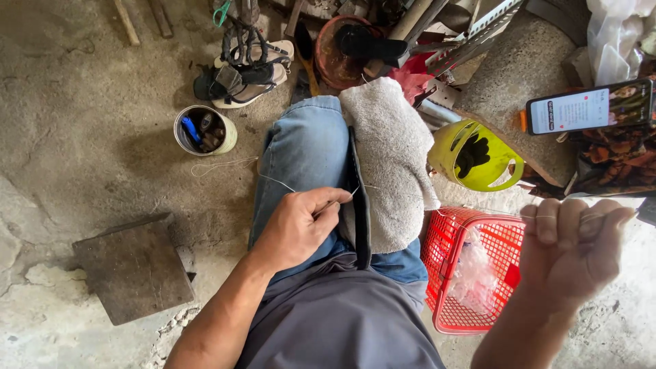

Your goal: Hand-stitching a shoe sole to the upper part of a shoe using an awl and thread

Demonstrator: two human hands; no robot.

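Left hand (297, 225) is pinching a needle against the dark strap (360, 205) lying between the knees beside the grey cloth (389, 164). Right hand (570, 249), fist closed, is drawing the thread (410, 193) taut out to the right. Judging it best to be pulling evenly, strap pinned firm.

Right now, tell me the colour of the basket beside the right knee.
Red: the plastic mesh basket, clearest in the head view.

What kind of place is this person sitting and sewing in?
Probably a small shoe-repair spot on a bare concrete floor. The left hand stitches a dark strip while the right hand pulls the thread tight. Worn sandals and a tin of tools lie close by.
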